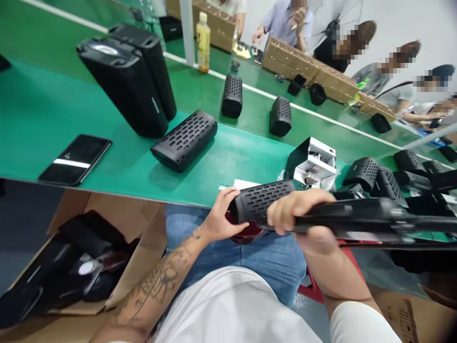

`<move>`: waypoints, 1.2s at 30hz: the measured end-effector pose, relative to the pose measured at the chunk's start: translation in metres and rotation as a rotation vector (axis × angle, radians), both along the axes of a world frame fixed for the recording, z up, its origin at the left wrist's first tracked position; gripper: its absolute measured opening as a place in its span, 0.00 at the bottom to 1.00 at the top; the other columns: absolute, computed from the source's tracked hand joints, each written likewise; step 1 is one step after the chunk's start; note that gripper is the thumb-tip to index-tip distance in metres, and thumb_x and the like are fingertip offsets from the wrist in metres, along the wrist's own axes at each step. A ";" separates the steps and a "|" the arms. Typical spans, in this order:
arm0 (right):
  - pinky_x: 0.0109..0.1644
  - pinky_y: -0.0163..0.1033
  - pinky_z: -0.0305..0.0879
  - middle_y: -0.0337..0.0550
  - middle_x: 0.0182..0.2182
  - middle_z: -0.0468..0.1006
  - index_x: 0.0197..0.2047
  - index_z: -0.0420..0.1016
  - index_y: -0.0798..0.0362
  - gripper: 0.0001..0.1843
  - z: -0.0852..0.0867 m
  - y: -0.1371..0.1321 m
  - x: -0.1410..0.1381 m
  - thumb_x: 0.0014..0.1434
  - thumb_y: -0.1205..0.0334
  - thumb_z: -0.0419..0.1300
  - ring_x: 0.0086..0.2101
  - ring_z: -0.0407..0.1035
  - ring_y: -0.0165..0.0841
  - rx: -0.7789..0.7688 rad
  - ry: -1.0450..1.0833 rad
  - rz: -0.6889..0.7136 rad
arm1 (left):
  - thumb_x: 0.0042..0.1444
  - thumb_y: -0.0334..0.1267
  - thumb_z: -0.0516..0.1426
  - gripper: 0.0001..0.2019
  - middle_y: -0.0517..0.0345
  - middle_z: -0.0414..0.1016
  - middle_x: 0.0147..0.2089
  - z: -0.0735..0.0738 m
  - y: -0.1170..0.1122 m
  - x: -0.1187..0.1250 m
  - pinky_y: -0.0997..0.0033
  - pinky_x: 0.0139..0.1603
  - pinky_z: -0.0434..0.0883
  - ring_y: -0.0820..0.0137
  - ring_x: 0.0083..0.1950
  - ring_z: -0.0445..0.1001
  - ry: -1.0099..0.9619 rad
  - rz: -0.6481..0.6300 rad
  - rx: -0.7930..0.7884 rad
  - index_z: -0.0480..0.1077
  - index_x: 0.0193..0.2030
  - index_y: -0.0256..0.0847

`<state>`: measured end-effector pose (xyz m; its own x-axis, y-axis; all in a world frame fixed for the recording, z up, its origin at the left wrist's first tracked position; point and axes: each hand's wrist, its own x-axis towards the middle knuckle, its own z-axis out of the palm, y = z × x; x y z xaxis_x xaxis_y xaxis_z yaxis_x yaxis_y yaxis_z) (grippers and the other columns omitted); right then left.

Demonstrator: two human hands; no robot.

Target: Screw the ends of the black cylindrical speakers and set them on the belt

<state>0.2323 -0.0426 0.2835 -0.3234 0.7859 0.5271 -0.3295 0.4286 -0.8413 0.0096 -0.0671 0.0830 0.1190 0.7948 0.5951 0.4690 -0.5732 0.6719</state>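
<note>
I hold a black perforated speaker shell [262,200] over my lap, just below the green table's edge. My left hand [221,219] cups its left end, fingers curled round it. My right hand [298,212] is closed on a long black tool or bar [360,220] that runs off to the right, pressed against the speaker's right end. A dark red part [246,232] shows under the speaker.
On the green table [117,166] lie another perforated speaker [184,139], a phone [75,159], two tall black speakers [124,83], a bottle [203,42], a white-and-black box [314,164], and several speaker shells at right [378,178]. An open carton [67,267] sits lower left. Other people sit across the table.
</note>
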 end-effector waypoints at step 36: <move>0.28 0.48 0.84 0.37 0.28 0.87 0.57 0.93 0.38 0.15 -0.002 0.008 0.142 0.74 0.41 0.81 0.19 0.77 0.38 0.091 -0.023 -0.253 | 0.64 0.52 0.76 0.39 0.20 0.84 0.69 0.119 0.063 0.050 0.32 0.67 0.80 0.31 0.63 0.83 1.015 -0.097 -0.099 0.79 0.78 0.36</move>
